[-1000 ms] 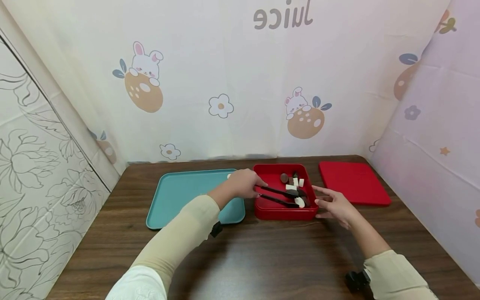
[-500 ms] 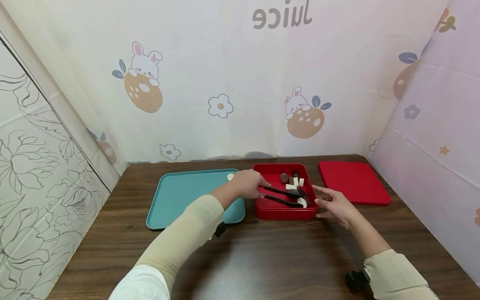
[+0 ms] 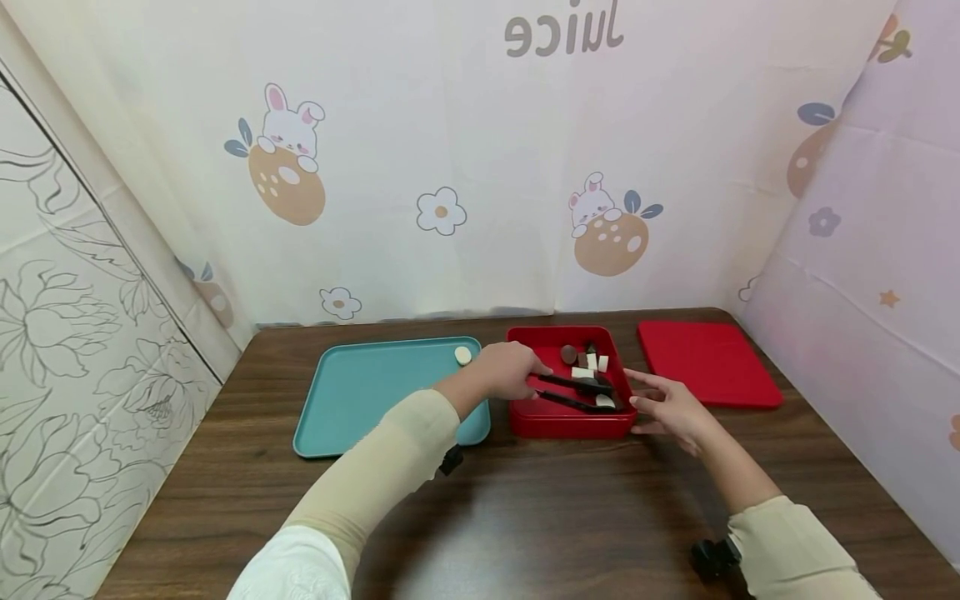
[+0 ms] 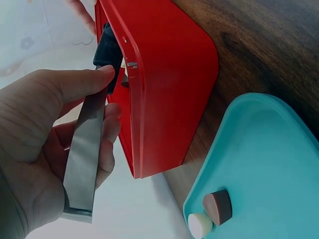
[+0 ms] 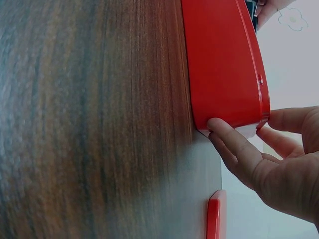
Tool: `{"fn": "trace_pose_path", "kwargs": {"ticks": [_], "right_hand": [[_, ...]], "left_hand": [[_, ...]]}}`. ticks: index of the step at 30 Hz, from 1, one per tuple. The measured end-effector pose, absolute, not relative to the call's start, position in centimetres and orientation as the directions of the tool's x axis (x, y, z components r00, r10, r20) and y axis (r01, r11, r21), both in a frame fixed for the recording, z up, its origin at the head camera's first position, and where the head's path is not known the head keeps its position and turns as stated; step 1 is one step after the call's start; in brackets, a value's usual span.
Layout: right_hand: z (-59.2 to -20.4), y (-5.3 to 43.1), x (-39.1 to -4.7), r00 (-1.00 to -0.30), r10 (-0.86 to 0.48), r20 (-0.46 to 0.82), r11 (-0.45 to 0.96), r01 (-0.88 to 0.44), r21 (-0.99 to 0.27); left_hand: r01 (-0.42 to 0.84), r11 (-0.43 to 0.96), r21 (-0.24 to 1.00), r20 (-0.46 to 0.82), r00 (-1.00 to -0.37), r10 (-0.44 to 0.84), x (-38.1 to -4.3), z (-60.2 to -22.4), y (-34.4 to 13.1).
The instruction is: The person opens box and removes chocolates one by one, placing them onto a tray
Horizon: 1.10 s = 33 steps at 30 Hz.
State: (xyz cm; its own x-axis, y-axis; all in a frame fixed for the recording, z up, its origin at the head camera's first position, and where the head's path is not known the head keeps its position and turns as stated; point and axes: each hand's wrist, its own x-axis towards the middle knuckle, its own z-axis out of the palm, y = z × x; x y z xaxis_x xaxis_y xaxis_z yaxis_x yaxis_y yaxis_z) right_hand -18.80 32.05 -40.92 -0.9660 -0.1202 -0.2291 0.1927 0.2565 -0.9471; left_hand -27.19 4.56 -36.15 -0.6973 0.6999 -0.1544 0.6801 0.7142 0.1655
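My left hand grips a pair of tongs with a flat metal body and black ends. Its black arms reach over the rim into a red box. Between the spread tips lies a white piece, close to the lower one. Other white pieces and a round brown piece lie farther back inside. My right hand touches the box's right side with extended fingers. In the right wrist view, its fingertips rest at the box's corner and the rim.
A teal tray lies left of the box. On it are a white piece and a brown piece, side by side. A flat red lid lies right of the box. A patterned curtain hangs behind the table.
My left hand has shifted slightly right with the tongs, moving their tips farther toward the box's right side. The white piece on the tray has come into fuller view. The right hand stays put.
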Motion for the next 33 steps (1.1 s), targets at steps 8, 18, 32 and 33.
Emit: {"fn": "trace_pose_path", "kwargs": {"ticks": [8,18,32,33], "right_hand": [[-40.9,32.1,-18.8,-0.967,-0.116,-0.228,0.263,0.192,-0.946],[-40.9,32.0,-18.8,-0.966,-0.107,-0.235,0.268,0.199,-0.943],[-40.9,32.0,-18.7,-0.963,-0.110,-0.245,0.265,0.209,-0.941],[-40.9,32.0,-18.7,-0.963,-0.113,-0.245,0.264,0.208,-0.942]], "left_hand": [[0.694,0.702,0.161,-0.140,-0.687,0.713,-27.2,-36.3,4.6],[0.707,0.682,0.189,-0.092,-0.679,0.729,-27.2,-36.3,3.9],[0.707,0.652,0.274,-0.023,-0.673,0.739,-27.5,-36.0,1.8],[0.707,0.650,0.279,-0.019,-0.673,0.740,-27.5,-36.0,1.6]]}}
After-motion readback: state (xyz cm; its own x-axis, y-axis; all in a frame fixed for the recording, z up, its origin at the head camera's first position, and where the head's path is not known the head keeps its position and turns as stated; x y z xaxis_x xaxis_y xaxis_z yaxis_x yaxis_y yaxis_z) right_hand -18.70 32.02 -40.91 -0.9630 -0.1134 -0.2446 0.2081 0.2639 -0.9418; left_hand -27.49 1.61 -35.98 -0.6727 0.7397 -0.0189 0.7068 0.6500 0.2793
